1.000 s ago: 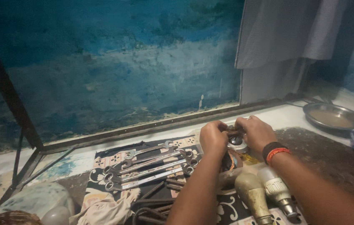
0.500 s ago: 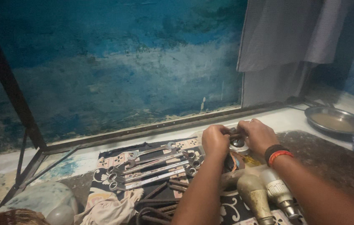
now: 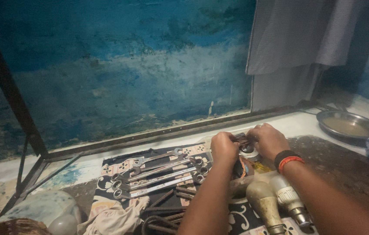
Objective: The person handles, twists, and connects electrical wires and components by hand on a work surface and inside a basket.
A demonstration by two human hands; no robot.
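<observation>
Blue wall behind; left hand (image 3: 223,146), right hand (image 3: 269,139) grip closed on small metal part (image 3: 246,147).

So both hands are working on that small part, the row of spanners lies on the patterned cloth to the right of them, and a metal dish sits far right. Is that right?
Not quite. The head view shows the spanners lying to the left of the hands, not the right. The rest holds: left hand and right hand meet on the small part, over the patterned cloth, and the metal dish sits far right.
</observation>
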